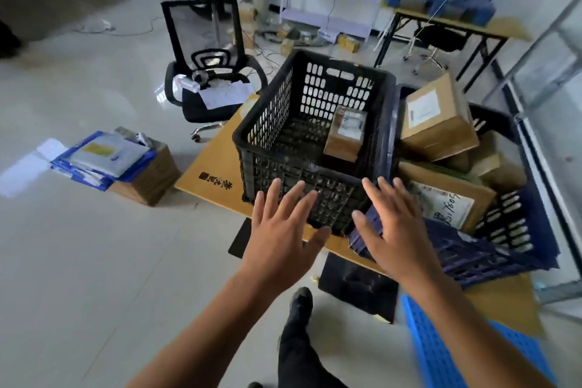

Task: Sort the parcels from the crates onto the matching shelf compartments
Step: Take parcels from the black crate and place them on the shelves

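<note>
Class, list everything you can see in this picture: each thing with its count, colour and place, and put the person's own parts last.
black crate: one, black, on the wooden board, centre
small parcel: one, brown with a white label, inside the black crate
blue crate: one, dark blue, right of the black crate
parcels: several, brown cardboard, piled in the blue crate
wooden board: one, tan, under the crates
office chair: one, black mesh, behind the board, papers on its seat
stack of folders: one, blue and grey, on the floor at left
folding table: one, tan top with black legs, far right
left hand: open, fingers spread, before the black crate
right hand: open, fingers spread, between the crates
</note>
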Demonstrator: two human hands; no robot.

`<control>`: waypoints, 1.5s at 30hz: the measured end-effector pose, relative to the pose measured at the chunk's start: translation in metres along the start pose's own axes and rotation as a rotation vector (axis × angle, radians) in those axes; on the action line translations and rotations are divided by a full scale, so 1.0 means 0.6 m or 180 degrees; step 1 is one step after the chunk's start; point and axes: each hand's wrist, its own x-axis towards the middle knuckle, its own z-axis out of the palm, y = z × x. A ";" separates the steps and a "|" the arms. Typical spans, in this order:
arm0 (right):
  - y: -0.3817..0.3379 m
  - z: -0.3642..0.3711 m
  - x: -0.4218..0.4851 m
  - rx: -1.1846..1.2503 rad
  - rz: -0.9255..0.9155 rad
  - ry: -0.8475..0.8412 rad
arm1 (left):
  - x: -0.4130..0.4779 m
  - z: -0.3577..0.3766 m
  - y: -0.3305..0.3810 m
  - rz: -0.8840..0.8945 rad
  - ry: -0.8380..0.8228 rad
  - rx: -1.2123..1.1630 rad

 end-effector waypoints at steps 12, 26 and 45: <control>0.109 0.008 0.310 -0.0056 0.0221 0.0149 | 0.365 0.013 -0.044 0.0015 -0.0779 0.0197; 0.193 0.062 0.526 -0.0583 0.0926 -0.0491 | 0.679 0.233 -0.119 -0.0550 -0.1356 -0.0549; 0.189 0.087 0.520 -0.1263 0.0993 -0.0091 | 0.751 0.410 -0.107 -0.1517 -0.1459 -0.3198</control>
